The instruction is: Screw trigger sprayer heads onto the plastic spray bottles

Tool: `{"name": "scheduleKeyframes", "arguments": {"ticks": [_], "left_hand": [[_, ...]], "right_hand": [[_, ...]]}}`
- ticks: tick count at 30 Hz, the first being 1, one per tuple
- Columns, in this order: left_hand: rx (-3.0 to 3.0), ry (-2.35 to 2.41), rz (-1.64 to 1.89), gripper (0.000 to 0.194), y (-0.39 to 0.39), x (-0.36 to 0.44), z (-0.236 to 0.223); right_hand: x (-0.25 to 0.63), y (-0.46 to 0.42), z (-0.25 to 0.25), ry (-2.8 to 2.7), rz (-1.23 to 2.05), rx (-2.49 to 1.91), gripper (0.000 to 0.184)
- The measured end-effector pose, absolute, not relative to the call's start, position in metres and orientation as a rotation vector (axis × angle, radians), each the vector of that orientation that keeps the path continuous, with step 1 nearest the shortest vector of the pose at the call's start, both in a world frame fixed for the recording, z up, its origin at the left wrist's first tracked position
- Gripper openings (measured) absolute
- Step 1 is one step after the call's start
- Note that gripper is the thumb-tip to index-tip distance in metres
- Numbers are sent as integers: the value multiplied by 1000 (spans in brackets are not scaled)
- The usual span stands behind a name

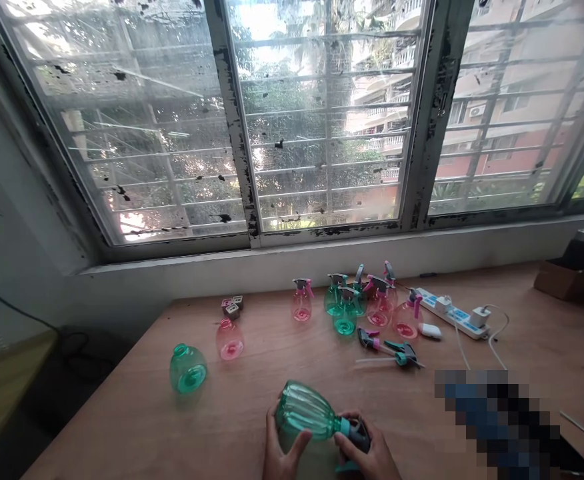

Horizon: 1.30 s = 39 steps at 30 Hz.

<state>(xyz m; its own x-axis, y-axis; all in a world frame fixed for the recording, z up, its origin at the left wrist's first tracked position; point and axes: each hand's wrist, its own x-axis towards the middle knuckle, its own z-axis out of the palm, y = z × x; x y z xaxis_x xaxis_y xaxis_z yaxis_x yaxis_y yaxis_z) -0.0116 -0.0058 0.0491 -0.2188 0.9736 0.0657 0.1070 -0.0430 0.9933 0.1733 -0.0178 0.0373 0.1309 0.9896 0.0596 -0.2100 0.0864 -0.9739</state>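
A green spray bottle (305, 408) lies tilted on its side between my hands, low in the middle of the view. My left hand (283, 445) is wrapped round the body of it, thumb along the near side. At the neck, my right hand (367, 450) grips the dark spray head (358, 437) with its teal collar; part of the head is hidden by the fingers. To the left stand a green bottle (187, 370) and a pink bottle (231, 340), both without spray heads. Two loose spray heads, one pink and grey (371, 341) and one teal and grey (405, 355), lie beyond my right hand.
Several pink and green spray bottles (345, 320) with heads stand near the wall, and a lone pink one (301, 307) beside them. A power strip (452, 313) with plugs and cables, a white case (430, 331), small dark cubes (232, 309) and a cardboard box (562, 280) are also on the table.
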Motion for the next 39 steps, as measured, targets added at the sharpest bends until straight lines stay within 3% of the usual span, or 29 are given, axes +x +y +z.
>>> {"name": "scheduleKeyframes", "arguments": {"ticks": [4, 14, 21, 30, 35, 39], "left_hand": [[1250, 1365, 1398, 71, -4, -14, 51], [1343, 1351, 1436, 81, -3, -14, 47], [1287, 1371, 1440, 73, -1, -15, 47], [1291, 1333, 1492, 88, 0, -14, 40], [1232, 1370, 1492, 75, 2, -13, 36], [1284, 1344, 1499, 77, 4, -17, 36]], "right_hand": [[175, -16, 34, -959, 1198, -1048, 45], [177, -16, 34, -969, 1259, -1028, 46], [172, -16, 35, -971, 1154, -1050, 46], [172, -17, 40, -931, 1175, -1055, 47], [170, -17, 42, -986, 1134, -1100, 44], [173, -16, 41, -972, 1172, -1093, 49]]}}
